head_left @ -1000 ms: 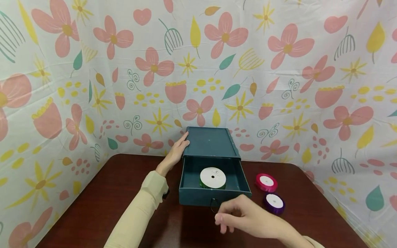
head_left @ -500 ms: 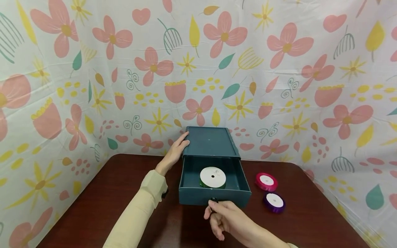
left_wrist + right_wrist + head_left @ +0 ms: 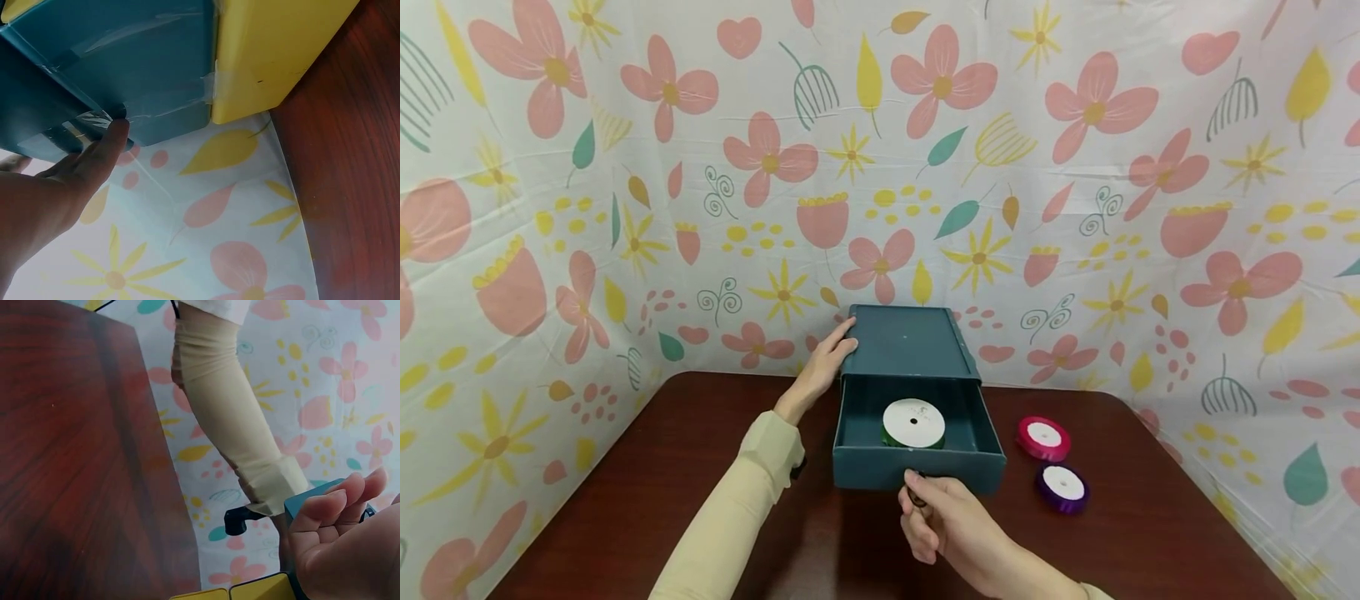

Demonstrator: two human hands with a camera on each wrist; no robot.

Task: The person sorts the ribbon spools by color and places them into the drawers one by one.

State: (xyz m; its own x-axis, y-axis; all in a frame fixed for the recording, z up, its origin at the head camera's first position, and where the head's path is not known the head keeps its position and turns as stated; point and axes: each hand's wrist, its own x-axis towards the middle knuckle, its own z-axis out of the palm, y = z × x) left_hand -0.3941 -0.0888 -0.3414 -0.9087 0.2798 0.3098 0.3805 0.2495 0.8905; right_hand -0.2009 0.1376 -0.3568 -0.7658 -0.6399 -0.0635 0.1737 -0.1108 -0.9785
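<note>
A dark teal box (image 3: 910,342) stands at the back of the table with its drawer (image 3: 872,468) pulled out. Inside the drawer lies a ribbon spool (image 3: 913,422) with a white face and green ribbon. My left hand (image 3: 822,367) rests along the box's left side, fingers extended; the left wrist view shows that hand (image 3: 69,187) against the taped teal wall. At the drawer front, my right hand (image 3: 951,521) pinches the dark ring pull (image 3: 916,498) between thumb and curled fingers. In the right wrist view the fingers (image 3: 319,509) hide most of the ring.
A pink ribbon spool (image 3: 1043,438) and a purple ribbon spool (image 3: 1063,487) lie on the dark red table (image 3: 700,500), right of the drawer. Yellow panels (image 3: 269,56) adjoin the teal box. A flower-print cloth (image 3: 880,167) hangs close behind.
My right hand has moved left to the drawer front and taken hold of the ring pull. The drawer front and green spool sit slightly higher in view. My left hand has stayed put.
</note>
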